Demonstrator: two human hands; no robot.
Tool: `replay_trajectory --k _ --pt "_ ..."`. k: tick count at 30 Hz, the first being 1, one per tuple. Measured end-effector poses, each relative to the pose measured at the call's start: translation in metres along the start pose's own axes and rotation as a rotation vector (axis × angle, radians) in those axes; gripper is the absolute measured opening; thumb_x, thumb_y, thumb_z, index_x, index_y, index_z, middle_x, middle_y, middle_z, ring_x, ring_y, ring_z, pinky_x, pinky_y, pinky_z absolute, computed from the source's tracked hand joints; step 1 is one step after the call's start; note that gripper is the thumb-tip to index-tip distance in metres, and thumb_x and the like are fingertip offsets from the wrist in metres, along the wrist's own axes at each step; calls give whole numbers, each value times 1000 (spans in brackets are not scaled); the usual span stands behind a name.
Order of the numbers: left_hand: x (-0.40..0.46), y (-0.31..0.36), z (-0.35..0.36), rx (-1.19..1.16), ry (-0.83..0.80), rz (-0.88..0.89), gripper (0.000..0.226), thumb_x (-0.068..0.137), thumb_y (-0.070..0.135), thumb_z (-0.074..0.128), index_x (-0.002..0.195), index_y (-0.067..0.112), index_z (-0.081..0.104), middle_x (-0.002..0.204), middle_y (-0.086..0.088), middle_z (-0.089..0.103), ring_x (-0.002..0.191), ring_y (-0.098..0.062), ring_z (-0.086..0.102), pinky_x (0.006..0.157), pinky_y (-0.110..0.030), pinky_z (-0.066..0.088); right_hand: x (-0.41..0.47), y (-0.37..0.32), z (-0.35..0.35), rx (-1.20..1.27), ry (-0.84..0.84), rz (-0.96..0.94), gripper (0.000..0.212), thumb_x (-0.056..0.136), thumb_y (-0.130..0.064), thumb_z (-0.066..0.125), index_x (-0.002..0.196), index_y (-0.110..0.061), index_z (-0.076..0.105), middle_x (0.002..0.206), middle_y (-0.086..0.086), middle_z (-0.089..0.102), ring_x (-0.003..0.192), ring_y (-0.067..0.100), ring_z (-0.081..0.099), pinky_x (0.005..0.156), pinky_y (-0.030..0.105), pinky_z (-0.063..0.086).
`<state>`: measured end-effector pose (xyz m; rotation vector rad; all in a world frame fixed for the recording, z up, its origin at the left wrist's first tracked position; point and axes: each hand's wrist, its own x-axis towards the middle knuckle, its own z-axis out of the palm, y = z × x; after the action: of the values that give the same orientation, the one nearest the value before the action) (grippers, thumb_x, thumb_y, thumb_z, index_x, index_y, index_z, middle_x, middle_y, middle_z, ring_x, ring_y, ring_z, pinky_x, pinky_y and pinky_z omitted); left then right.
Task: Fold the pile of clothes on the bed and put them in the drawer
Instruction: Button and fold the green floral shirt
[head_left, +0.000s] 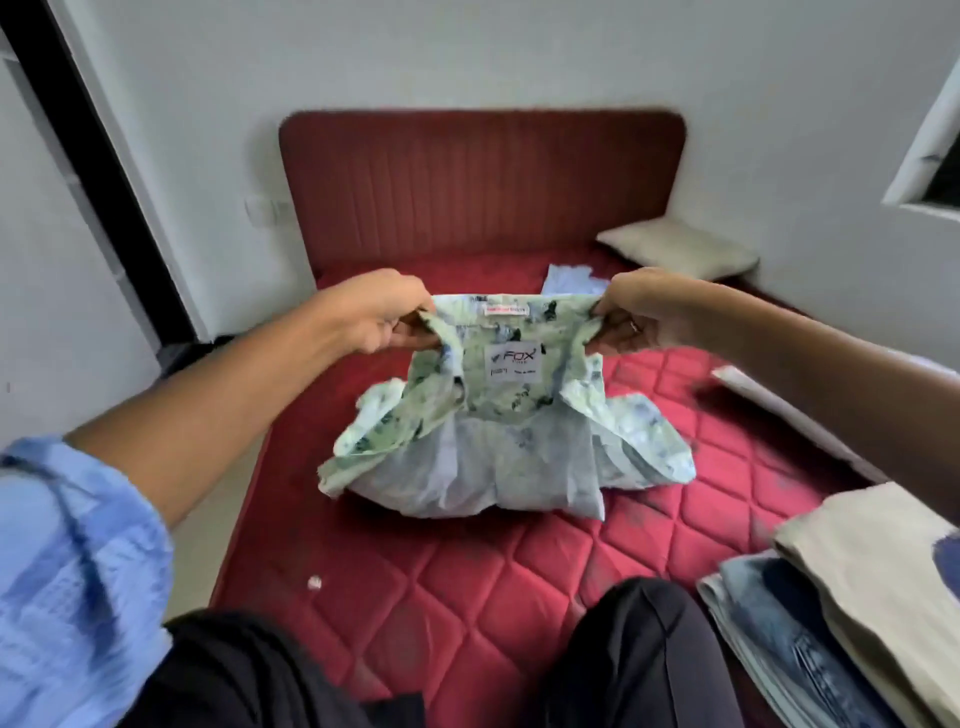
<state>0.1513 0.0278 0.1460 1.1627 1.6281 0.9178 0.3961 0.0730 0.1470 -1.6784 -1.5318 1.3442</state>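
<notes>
Crumpled green-and-blue printed shirt (498, 415), frame centre, over quilted red mattress (415, 597); left hand (387, 312) and right hand (636, 312) pinch its collar ends.

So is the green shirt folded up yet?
Not yet. Both hands, left and right, hold the green shirt up by its collar, sleeves hanging loose.

We see soft, even daylight filling the room, bright enough to show colours plainly. The pale wall (519, 62) is evenly lit without glare. Shadows are faint; a dim one lies under the printed shirt (498, 415) on the red mattress (415, 597). The wide lens bends the door frame (98, 171) and window frame (924, 135) at the edges. The blue sleeve (72, 582) and folded clothes (857, 613) look smeared and soft.
</notes>
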Motion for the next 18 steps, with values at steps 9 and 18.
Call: replay_trajectory --k 9,18 --pt "1 177 -38 -381 -63 235 34 101 -2 24 77 -5 49 49 -16 63 40 -22 64 40 -29 53 -7 -149 -50 360 123 -375 27 96 -1 26 89 -1 53 52 9 66 44 18 66 41 26 54" --pt "-44 283 -111 -67 150 730 15 83 -8 64 87 6 61 93 -8 65 91 -16 64 76 -22 57 -61 -280 -105 41 218 -943 33 87 10 58 118 20 51 101 20 60 66 9 67 67 19 57"
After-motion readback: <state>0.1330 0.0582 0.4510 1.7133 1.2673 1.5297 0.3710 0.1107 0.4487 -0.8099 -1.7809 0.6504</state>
